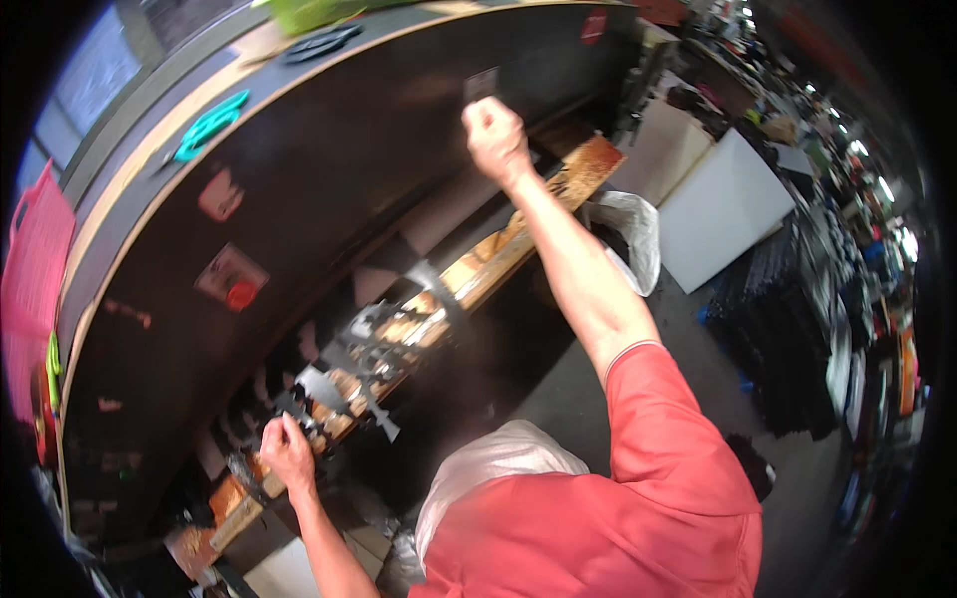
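My right hand is raised at the upper middle, its fingers curled closed. Just beyond its fingertips shows a small dark rectangular patch; whether the hand grips it or it lies on the dark panel behind, I cannot tell. Lower left, my left hand is also closed, fingers pressed together, and what it holds, if anything, is hidden. Beside it, grey and black cut strips lie heaped along a wooden ledge, some hanging over its front edge.
Teal-handled scissors and a dark tool lie on the upper ledge. A pink basket stands far left. At right are a white bag, a pale board and a black stack. A red round object is on the panel.
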Action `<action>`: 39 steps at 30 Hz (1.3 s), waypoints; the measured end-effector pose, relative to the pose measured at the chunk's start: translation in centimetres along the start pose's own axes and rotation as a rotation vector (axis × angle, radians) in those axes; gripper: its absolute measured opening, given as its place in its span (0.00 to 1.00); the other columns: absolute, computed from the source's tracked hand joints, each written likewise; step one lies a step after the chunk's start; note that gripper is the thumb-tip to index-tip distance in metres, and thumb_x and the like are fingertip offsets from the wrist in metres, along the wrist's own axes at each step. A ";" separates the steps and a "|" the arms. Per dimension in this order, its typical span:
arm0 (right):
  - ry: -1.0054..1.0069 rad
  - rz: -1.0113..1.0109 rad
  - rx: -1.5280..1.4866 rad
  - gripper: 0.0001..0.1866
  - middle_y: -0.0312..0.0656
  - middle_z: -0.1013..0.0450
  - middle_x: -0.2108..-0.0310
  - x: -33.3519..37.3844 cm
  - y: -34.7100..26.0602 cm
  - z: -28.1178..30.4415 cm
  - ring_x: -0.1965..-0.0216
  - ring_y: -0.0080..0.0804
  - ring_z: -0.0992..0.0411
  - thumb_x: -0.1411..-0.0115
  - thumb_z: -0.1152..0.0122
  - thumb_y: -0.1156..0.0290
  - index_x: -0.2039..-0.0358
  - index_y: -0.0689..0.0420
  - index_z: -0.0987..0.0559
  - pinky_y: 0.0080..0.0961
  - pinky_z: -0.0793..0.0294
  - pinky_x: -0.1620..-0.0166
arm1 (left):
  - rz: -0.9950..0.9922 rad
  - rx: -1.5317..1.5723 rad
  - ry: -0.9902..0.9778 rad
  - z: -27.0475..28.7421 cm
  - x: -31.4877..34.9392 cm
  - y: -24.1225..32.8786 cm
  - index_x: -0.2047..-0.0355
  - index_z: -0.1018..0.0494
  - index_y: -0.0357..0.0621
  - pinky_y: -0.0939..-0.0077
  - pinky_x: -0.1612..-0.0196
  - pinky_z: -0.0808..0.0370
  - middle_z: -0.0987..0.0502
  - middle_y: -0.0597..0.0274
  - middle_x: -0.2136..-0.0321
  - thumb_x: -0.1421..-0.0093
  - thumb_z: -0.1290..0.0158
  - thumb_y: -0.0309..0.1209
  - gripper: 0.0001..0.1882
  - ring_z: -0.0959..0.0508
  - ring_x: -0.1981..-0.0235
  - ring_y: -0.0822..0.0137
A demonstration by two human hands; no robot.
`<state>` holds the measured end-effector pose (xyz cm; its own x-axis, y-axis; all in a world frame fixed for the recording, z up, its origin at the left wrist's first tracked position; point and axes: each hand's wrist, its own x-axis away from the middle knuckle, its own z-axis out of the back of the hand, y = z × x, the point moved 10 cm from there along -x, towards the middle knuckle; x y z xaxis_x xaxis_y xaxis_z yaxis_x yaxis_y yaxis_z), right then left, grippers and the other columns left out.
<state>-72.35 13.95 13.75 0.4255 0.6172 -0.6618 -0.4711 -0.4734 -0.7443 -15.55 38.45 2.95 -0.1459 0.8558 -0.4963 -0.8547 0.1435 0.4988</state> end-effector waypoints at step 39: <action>-0.287 -0.483 -0.066 0.10 0.23 0.28 0.74 20.0 -0.7 -3.5 0.71 0.13 0.33 0.27 0.33 0.66 0.65 0.59 0.16 0.20 0.32 0.68 | -0.140 -0.091 -0.065 0.2 0.6 6.1 0.80 0.26 0.43 0.53 0.64 0.32 0.28 0.55 0.75 0.39 0.35 0.26 0.13 0.27 0.70 0.50</action>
<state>-60.85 24.42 0.73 0.3489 0.9155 -0.2002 -0.2214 -0.1270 -0.9669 -20.76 39.93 5.83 0.0072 0.8614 -0.5079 -0.9064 0.2202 0.3606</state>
